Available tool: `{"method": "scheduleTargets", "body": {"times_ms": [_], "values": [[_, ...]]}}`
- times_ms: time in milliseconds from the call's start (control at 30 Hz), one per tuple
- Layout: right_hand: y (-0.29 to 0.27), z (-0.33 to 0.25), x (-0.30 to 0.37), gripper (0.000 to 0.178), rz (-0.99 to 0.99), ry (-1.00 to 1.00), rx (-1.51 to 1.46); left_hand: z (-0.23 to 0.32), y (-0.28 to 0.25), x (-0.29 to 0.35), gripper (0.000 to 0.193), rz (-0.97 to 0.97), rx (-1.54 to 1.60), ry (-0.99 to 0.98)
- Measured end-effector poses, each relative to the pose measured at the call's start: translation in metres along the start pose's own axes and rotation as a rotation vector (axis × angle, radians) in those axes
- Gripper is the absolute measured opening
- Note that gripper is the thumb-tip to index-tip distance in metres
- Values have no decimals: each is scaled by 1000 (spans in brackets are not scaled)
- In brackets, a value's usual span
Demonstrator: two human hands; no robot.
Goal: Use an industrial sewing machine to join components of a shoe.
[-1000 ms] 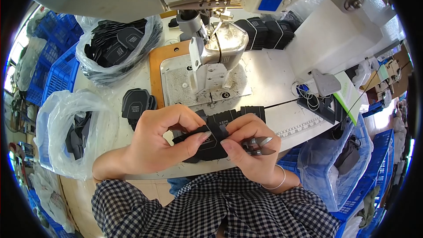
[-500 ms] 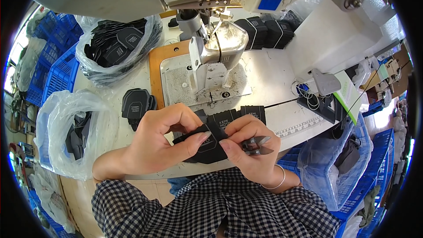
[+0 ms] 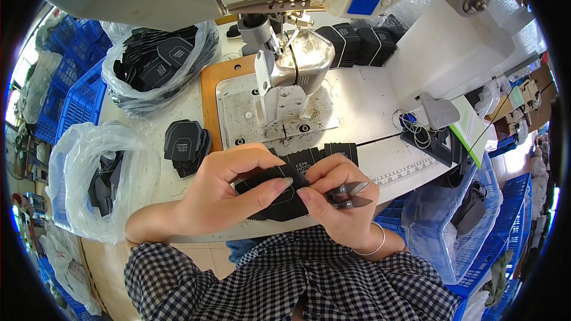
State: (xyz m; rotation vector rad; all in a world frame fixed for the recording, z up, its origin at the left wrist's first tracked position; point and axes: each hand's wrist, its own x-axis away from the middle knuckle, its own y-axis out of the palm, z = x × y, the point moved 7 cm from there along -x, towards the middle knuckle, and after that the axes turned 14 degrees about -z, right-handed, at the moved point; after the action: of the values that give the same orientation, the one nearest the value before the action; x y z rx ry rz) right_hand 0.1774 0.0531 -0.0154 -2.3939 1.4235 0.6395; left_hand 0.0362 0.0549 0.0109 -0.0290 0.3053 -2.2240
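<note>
A flat black fabric piece (image 3: 282,207) with a pale outline is held between my two hands, just past the table's front edge. My left hand (image 3: 223,193) pinches it from the left, thumb lying across its face and fingers behind. At its right edge, my right hand (image 3: 339,202) grips it between thumb and fingers. Tucked in that same right hand is a pair of thread snips (image 3: 351,196), blades pointing right and a little apart. Behind the hands, more black fabric pieces (image 3: 342,151) with white print lie in a row, partly covered by my fingers.
A sewing machine (image 3: 297,65) stands ahead. Left of it are a stack of black pieces (image 3: 185,142) and plastic bags (image 3: 143,104) of them. Tied bundles (image 3: 375,46) sit behind. A ruler strip (image 3: 404,169) and a lined blue crate (image 3: 458,249) are on the right.
My left thumb has slid slightly right across the fabric piece, and more of its plain dark face shows near the top. My right hand with the snips has barely moved.
</note>
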Motion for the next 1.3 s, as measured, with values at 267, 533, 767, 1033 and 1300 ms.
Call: {"method": "scheduleTargets", "body": {"times_ms": [267, 533, 767, 1033, 1300], "values": [[0, 7, -3, 11, 30, 153, -149, 14, -1, -2, 8, 42, -224, 89], [-3, 13, -21, 18, -203, 308, 18, 2, -19, -14, 14, 59, -140, -90], [-7, 3, -64, 23, -192, 313, 11, 19, -54, -36, 19, 132, -166, -242], [-7, 3, -86, 27, -267, 313, -167, 15, -73, -57, 15, 134, 55, -72], [-8, 6, -88, 24, -233, 291, -204, 11, -74, -62, 19, 126, 189, -89]]}}
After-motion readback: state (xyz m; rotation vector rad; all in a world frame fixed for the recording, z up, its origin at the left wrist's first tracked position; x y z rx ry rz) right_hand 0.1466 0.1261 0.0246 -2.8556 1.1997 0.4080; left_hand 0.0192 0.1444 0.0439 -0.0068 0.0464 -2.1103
